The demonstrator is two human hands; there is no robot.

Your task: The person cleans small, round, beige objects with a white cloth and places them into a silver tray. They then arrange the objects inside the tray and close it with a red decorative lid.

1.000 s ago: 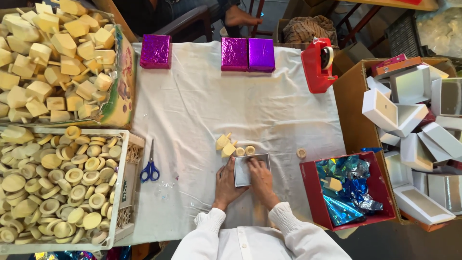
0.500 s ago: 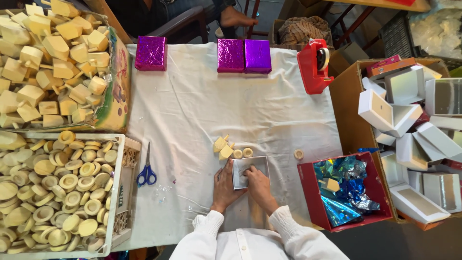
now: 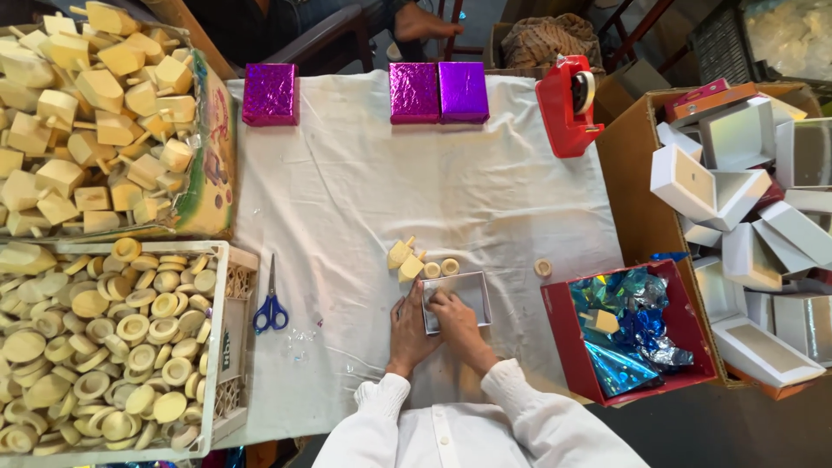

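Both hands are on the small grey box [image 3: 458, 299] near the table's [image 3: 347, 199] front edge: my left hand [image 3: 409, 329] lies flat against its side, my right hand [image 3: 451, 314] presses inside. Can't tell whether those fingers pinch anything, they cover the box floor. Wooden pieces [image 3: 420, 260] sit just beyond.

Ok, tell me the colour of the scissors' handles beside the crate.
Blue. The scissors lie on the white cloth, seen in the head view.
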